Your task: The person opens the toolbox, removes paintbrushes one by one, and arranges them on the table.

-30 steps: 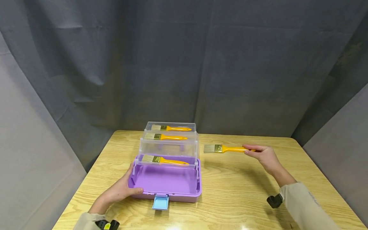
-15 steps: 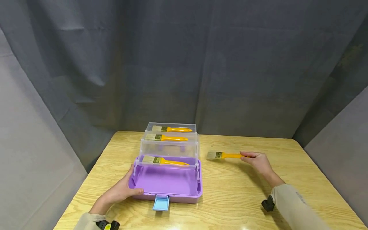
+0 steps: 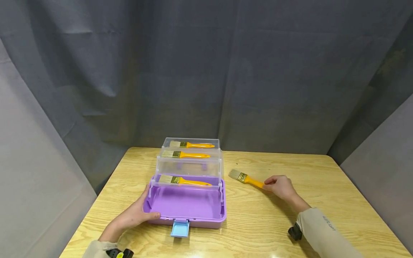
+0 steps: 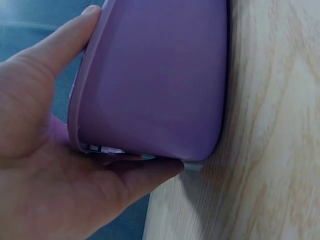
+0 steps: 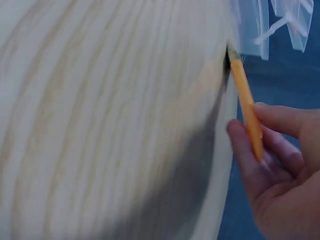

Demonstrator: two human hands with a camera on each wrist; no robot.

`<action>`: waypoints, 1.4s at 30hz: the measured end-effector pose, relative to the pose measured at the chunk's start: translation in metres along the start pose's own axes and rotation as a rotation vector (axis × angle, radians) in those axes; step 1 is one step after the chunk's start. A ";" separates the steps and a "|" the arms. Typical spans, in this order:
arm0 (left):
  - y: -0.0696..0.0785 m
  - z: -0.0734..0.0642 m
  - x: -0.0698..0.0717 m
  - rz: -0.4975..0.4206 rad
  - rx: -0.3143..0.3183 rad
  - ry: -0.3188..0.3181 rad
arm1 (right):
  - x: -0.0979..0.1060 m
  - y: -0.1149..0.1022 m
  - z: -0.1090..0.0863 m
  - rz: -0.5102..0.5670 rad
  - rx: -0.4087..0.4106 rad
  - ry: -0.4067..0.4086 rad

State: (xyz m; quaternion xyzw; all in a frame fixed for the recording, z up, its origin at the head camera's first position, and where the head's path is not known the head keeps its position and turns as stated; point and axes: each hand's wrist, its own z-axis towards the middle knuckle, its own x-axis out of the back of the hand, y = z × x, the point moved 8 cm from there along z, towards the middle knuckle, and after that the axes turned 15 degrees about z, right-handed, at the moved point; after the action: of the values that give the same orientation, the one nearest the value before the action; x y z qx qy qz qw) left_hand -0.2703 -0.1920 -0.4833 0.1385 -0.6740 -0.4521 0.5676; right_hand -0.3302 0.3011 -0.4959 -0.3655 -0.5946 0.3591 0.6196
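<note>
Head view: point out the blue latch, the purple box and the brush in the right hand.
Blue latch (image 3: 180,229), head view, on its flap.
Purple box (image 3: 186,208), head view, on its bare floor.
Held brush (image 3: 253,181), head view, on its yellow handle.

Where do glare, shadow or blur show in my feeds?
Head: small glare spots on the table at frame bottom, a shadow near the right hand; left wrist: dim, the box in shade; right wrist: soft, a broad shadow on the table, the brush indistinct at its far end.
</note>
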 end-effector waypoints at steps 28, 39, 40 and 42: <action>-0.001 0.000 -0.001 0.000 0.017 -0.014 | -0.101 -0.002 -0.016 0.612 -0.457 -0.369; -0.003 -0.001 -0.001 0.000 0.032 -0.013 | -0.105 -0.001 -0.017 0.621 -0.452 -0.365; -0.003 -0.001 -0.001 0.001 0.031 -0.014 | -0.106 -0.002 -0.016 0.623 -0.445 -0.371; -0.002 -0.001 -0.001 0.000 0.037 -0.016 | -0.107 -0.004 -0.016 0.631 -0.433 -0.376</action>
State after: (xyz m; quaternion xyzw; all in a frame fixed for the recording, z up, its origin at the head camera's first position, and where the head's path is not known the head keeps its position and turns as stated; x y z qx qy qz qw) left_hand -0.2699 -0.1929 -0.4858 0.1453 -0.6866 -0.4407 0.5596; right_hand -0.3184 0.2049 -0.5437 -0.5793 -0.6179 0.4585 0.2691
